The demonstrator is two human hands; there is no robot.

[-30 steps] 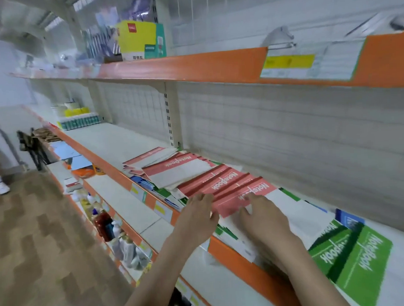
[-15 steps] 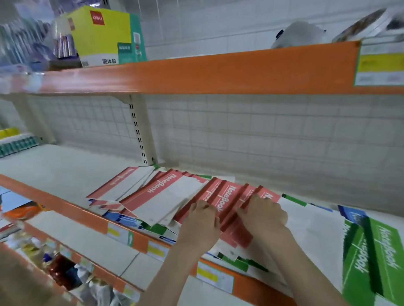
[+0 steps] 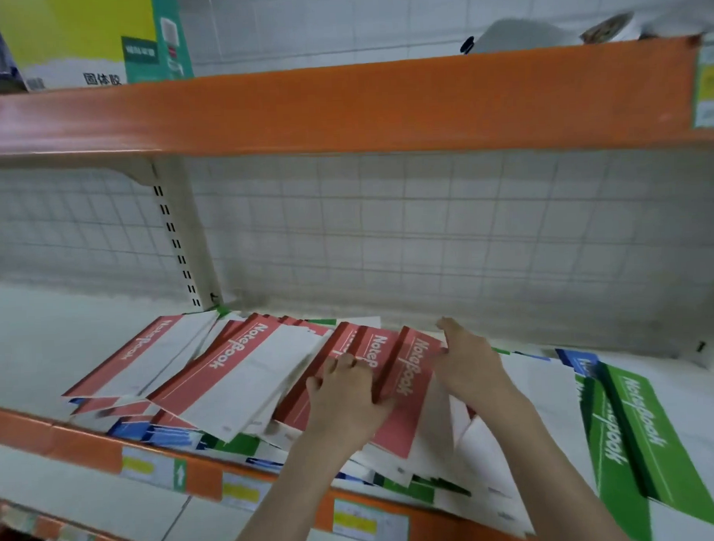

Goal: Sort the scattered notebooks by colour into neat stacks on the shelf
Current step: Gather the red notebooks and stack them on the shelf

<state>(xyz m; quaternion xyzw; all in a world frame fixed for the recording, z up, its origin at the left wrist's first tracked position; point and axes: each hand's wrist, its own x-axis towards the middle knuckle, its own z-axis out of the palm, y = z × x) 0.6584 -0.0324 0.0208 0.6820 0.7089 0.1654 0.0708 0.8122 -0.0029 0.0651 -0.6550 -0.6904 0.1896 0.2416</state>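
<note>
Red-and-white notebooks (image 3: 237, 367) lie fanned out across the middle shelf (image 3: 46, 354), on top of blue notebooks (image 3: 150, 433) and green ones (image 3: 240, 442). My left hand (image 3: 343, 396) lies on a bunch of red notebooks (image 3: 408, 382), fingers curled over their left edges. My right hand (image 3: 468, 363) presses against the right side of the same bunch, fingers pointing toward the back of the shelf. Green notebooks (image 3: 636, 430) lie at the right. A blue notebook (image 3: 577, 359) peeks out behind them.
An orange upper shelf edge (image 3: 341, 105) runs overhead, carrying a yellow-green box (image 3: 96, 40). A wire-grid back panel (image 3: 427, 235) and a slotted upright (image 3: 180, 244) stand behind. The shelf's orange front lip (image 3: 70, 438) bears price labels. A lower shelf shows at bottom left.
The view has come closer to the shelf. Both hands have drawn the spread red notebooks together into a tighter bunch, and its spines have tipped up between them.
</note>
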